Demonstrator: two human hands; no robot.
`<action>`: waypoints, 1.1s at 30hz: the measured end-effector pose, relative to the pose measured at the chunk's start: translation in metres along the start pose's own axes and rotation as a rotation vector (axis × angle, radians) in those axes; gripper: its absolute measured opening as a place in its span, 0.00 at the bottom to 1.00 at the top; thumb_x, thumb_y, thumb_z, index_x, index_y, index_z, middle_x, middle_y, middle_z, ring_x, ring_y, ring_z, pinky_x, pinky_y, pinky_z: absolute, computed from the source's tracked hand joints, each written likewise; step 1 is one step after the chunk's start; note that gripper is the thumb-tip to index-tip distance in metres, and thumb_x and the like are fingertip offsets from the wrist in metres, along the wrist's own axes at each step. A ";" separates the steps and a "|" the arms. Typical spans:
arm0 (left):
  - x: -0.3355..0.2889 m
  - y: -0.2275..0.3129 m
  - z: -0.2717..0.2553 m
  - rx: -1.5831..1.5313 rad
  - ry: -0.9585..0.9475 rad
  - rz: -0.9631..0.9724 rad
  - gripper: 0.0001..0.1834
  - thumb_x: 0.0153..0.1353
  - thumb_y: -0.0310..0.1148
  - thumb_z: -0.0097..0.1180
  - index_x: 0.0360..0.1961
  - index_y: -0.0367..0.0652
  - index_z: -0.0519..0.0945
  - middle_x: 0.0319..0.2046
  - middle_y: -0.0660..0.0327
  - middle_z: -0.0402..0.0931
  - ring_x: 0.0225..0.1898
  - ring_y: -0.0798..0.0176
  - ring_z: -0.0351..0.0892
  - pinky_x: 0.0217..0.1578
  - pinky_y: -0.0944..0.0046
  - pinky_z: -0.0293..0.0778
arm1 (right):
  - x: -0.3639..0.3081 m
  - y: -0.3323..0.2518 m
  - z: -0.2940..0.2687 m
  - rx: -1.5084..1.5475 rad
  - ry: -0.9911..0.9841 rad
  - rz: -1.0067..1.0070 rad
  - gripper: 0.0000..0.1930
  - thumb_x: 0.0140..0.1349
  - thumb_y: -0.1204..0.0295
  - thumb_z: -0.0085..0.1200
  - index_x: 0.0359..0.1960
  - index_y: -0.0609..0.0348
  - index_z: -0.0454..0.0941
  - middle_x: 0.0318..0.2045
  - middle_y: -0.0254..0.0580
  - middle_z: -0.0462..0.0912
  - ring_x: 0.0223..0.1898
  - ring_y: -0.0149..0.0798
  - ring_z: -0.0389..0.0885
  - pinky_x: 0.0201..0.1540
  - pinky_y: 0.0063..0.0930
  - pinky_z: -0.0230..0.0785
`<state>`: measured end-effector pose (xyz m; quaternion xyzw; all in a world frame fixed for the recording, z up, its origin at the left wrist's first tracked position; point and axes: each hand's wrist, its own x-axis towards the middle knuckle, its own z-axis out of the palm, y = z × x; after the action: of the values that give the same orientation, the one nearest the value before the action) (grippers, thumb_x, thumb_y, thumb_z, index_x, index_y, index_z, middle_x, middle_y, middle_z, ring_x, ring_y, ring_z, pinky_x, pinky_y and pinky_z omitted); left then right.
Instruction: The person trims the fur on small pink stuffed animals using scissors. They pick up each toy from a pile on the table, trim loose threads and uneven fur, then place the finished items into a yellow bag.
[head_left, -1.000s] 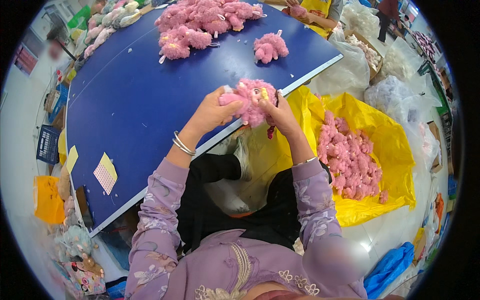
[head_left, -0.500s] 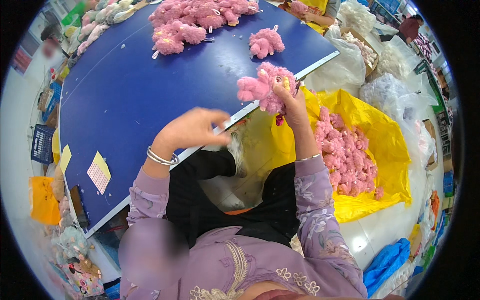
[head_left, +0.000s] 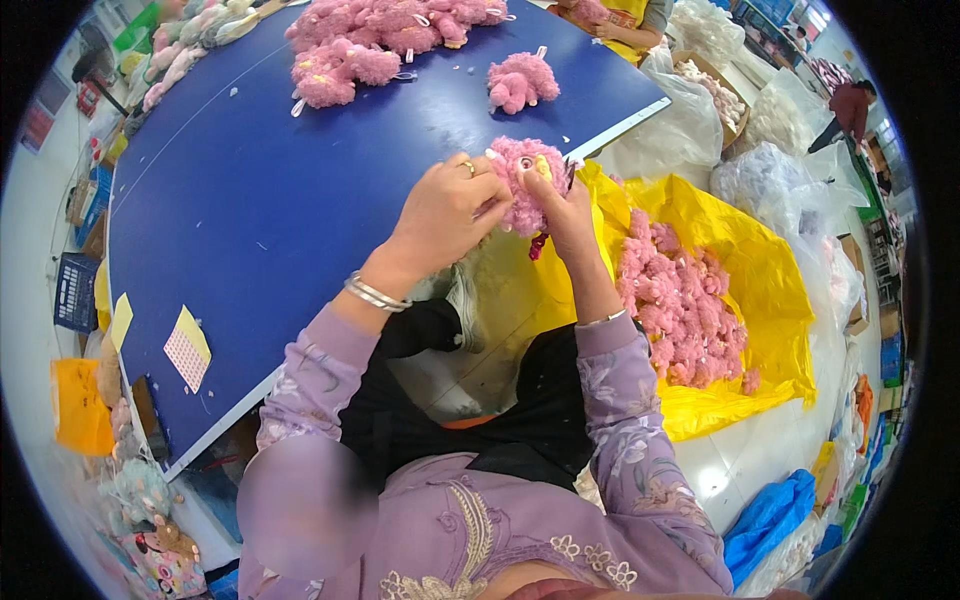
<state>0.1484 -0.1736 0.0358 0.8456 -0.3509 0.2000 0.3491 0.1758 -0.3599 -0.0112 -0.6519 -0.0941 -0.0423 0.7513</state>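
A pink curly plush toy (head_left: 518, 165) with an eye and a yellow patch is held above the table's near right edge. My right hand (head_left: 568, 215) is closed round its right side, thumb on its front. From the same hand stick out a dark slim tip (head_left: 571, 173) and a dark-red end (head_left: 538, 246), perhaps of one tool; its kind is mostly hidden. My left hand (head_left: 450, 212) is closed at the toy's left side, with fingers curled against it and covering that part. Another pink plush toy (head_left: 523, 82) lies beyond on the blue table (head_left: 270, 210).
A pile of pink plush toys (head_left: 345, 70) lies at the table's far side. On the right, a yellow bag (head_left: 770, 290) holds many pink pieces (head_left: 680, 310). A sticker sheet (head_left: 188, 348) lies on the table's left. Across the far corner, a person in yellow (head_left: 625, 35) handles a pink toy.
My left hand has moved right and up from the table edge and closed on the toy's left side. My right hand has shifted slightly left with the toy.
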 end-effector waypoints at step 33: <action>0.097 -0.009 0.039 -0.465 -0.219 0.028 0.35 0.57 0.41 0.61 0.62 0.35 0.65 0.58 0.48 0.69 0.57 0.54 0.72 0.56 0.60 0.69 | 0.002 0.054 -0.012 -0.058 0.047 0.083 0.13 0.69 0.61 0.47 0.43 0.59 0.73 0.31 0.35 0.81 0.17 0.18 0.62 0.19 0.14 0.51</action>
<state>0.2233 -0.2418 0.0616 0.7543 -0.4349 0.0262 0.4911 0.1890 -0.3633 -0.0652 -0.6756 -0.0480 -0.0293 0.7351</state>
